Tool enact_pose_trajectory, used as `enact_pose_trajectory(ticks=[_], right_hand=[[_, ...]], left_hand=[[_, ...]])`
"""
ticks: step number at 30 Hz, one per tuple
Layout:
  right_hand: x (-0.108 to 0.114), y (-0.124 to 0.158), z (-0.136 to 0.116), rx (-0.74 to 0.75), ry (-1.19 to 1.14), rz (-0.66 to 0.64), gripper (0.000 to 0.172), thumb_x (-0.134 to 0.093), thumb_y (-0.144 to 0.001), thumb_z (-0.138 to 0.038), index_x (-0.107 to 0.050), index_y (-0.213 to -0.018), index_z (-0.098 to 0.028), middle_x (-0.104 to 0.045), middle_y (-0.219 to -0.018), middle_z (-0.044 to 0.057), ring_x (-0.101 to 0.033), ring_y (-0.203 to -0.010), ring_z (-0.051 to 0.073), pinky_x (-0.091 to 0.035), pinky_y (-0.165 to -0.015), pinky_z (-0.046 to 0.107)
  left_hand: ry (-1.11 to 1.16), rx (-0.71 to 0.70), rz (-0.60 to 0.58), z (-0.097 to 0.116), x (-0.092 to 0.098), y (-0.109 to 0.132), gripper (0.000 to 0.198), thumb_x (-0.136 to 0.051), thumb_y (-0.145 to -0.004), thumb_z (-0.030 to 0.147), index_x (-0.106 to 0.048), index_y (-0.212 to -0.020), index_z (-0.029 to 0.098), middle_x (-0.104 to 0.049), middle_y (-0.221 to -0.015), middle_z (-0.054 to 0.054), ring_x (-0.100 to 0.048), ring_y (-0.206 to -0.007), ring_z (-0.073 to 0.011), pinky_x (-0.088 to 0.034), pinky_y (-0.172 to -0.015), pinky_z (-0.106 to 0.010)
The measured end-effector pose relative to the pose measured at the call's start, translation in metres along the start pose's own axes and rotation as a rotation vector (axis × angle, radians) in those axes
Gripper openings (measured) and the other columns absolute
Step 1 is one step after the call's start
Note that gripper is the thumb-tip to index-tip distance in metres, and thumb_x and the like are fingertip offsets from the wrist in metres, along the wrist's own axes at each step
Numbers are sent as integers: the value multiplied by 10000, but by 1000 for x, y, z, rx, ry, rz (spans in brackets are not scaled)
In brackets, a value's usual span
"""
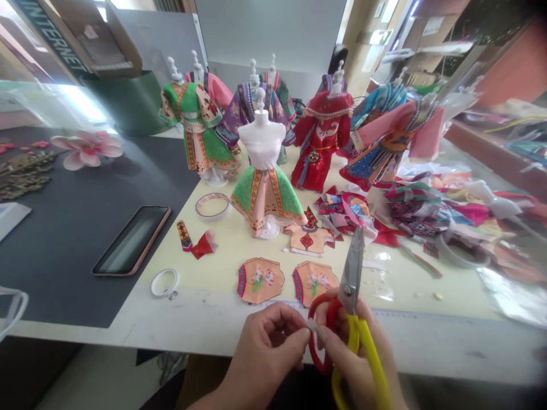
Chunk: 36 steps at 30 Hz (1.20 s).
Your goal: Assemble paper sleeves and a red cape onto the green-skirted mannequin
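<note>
My left hand [265,353] pinches the edge of a tiny white piece [311,324] between thumb and forefinger at the table's front edge. My right hand [352,356] holds scissors [351,279] with red and yellow handles, their blades together and pointing away from me. Its thumb and finger also touch the white piece, whose material I cannot make out. Just beyond my hands lie two peach cloth pieces with flower prints, one on the left [261,279] and one on the right [314,280]. Farther off, a peach top piece [306,238] lies by a white mannequin [261,145] in a green and peach skirt [269,196].
Several dressed mannequins stand behind, one in red [320,142]. Fabric scraps [427,210] heap at the right. To the left are tape rolls [164,282], red scraps [204,244], a phone [131,242] and a pink flower [88,149] on a dark mat [72,228].
</note>
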State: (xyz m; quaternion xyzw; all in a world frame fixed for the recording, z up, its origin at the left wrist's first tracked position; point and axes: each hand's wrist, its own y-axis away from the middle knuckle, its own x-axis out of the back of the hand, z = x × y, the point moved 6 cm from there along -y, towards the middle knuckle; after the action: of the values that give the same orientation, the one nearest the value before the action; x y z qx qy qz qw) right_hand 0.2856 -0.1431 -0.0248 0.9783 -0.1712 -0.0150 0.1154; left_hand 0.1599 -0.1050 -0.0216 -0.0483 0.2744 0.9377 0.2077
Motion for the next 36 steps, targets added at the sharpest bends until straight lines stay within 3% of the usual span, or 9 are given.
enact_pose_trajectory(ticks=[11,25,30,33,36], right_hand=[[3,1,-13,197,96,18,209,-637,-803,-331,-548,-949,-212,-575,-742,40,-578,-630,171,-479,-466,246],[-1,3,-11,178,77,8,234,-650,-796,-321,-549,-977,-210,-589,-757,30,-577,-609,157,-493,-488,249],[-3,4,-12,202,72,-96,187,-575,-859,-315,-512,-1009,-223,-568,-777,17,-569,-624,138,-499,-532,243],[10,5,-14,299,101,-108,315,-597,-846,-367,-490,-1119,-250,-594,-822,26,-593,-670,153,-503,-543,236],[26,5,-8,347,221,-138,608,-734,-692,-484,-494,-1203,-257,-628,-903,73,-625,-725,206,-512,-532,246]], left_hand=[[39,3,40,-2,0,1,108,-646,-690,212,-574,-645,146,-551,-503,48,-503,-461,-76,-419,-500,-192],[114,3,33,-3,-1,0,149,-694,-664,193,-564,-616,140,-553,-493,49,-492,-457,-69,-422,-500,-183],[129,1,43,-6,1,-2,164,-684,-677,190,-538,-614,150,-531,-483,60,-482,-440,-66,-404,-488,-182],[154,-14,50,-7,6,-1,149,-668,-701,196,-542,-635,153,-517,-474,66,-479,-431,-63,-395,-491,-182],[186,-53,59,-3,14,1,133,-663,-720,203,-556,-659,154,-525,-481,64,-489,-438,-61,-393,-499,-176]])
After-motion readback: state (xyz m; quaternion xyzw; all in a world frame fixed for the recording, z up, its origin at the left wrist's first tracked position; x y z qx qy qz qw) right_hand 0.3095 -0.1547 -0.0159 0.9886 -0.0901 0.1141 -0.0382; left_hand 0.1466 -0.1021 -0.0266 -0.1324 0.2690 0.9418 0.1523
